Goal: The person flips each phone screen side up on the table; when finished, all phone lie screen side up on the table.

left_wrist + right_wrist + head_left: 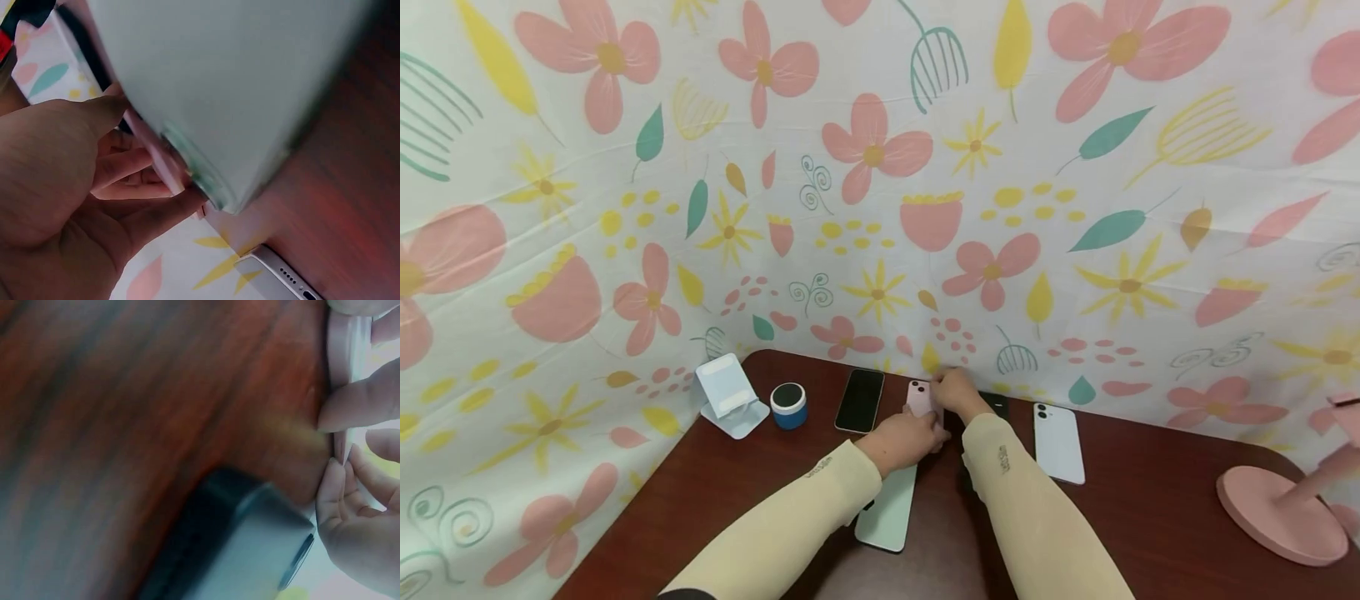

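A pale pink smartphone (pixel 919 393) lies near the back of the table, partly covered by both hands. My left hand (pixel 904 439) grips its near side; in the left wrist view, the fingers (pixel 119 169) curl around the pink phone's edge (pixel 156 156). At the far side, my right hand (pixel 953 390) pinches the phone's end, thumb and finger meeting on a corner in the right wrist view (pixel 356 519). A pale green phone (pixel 887 518) lies back up under my left wrist, its top hidden. Beneath my right wrist sits a dark phone (pixel 998 405), mostly covered.
Left of the hands lie a black-screened phone (pixel 860 401), a blue jar with a dark lid (pixel 788 407) and a light-blue folding phone stand (pixel 730 398). On the right are a white phone (pixel 1060 443) and a pink lamp base (pixel 1281 512). A floral curtain (pixel 872 208) borders the table.
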Demonstrator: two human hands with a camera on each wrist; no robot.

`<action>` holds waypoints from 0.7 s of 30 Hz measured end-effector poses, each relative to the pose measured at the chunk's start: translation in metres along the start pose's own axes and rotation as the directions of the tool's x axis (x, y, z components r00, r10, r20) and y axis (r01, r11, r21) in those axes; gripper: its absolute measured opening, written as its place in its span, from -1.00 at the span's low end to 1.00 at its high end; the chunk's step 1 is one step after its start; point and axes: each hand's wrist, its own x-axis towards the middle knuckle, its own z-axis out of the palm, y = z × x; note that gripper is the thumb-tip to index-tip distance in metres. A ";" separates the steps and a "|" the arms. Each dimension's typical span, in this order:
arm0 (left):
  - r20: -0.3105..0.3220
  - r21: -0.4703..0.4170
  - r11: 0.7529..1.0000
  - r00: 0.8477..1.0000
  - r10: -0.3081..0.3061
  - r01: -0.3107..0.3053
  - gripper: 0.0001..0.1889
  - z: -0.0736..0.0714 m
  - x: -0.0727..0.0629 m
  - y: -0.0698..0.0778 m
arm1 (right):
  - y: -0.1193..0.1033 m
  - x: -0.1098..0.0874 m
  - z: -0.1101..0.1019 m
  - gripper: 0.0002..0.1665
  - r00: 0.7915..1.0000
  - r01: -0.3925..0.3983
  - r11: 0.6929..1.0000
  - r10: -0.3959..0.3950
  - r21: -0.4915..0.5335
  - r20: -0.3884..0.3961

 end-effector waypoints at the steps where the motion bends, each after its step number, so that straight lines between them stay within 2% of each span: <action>1: -0.005 0.023 1.000 1.000 0.005 -0.005 -0.68 -0.001 -0.001 0.001 | 0.002 0.003 0.000 -0.52 1.000 0.001 1.000 -0.001 -0.013 -0.008; 6: -0.011 0.048 0.999 1.000 -0.006 0.007 -0.63 -0.003 -0.004 0.005 | 0.003 0.004 -0.002 -0.50 1.000 -0.001 1.000 0.001 -0.031 -0.018; 11: -0.014 0.019 1.000 1.000 -0.017 0.017 -0.62 -0.001 -0.005 0.004 | -0.009 -0.006 -0.008 -0.71 0.999 -0.049 0.999 0.049 0.001 0.013; 13: -0.001 -0.014 1.000 1.000 -0.019 0.019 -0.61 0.000 -0.005 0.003 | -0.012 -0.010 -0.011 -0.78 0.997 -0.069 0.998 0.069 0.003 0.025; 17: 0.024 -0.103 0.994 0.999 -0.025 0.027 -0.60 0.003 -0.004 0.001 | -0.012 -0.013 -0.014 -0.62 0.995 -0.093 0.996 0.093 0.009 0.034; 21: 0.057 -0.227 0.972 0.998 -0.039 0.051 -0.59 0.003 -0.005 0.002 | -0.013 -0.014 -0.016 -0.55 0.990 -0.137 0.989 0.135 0.051 0.046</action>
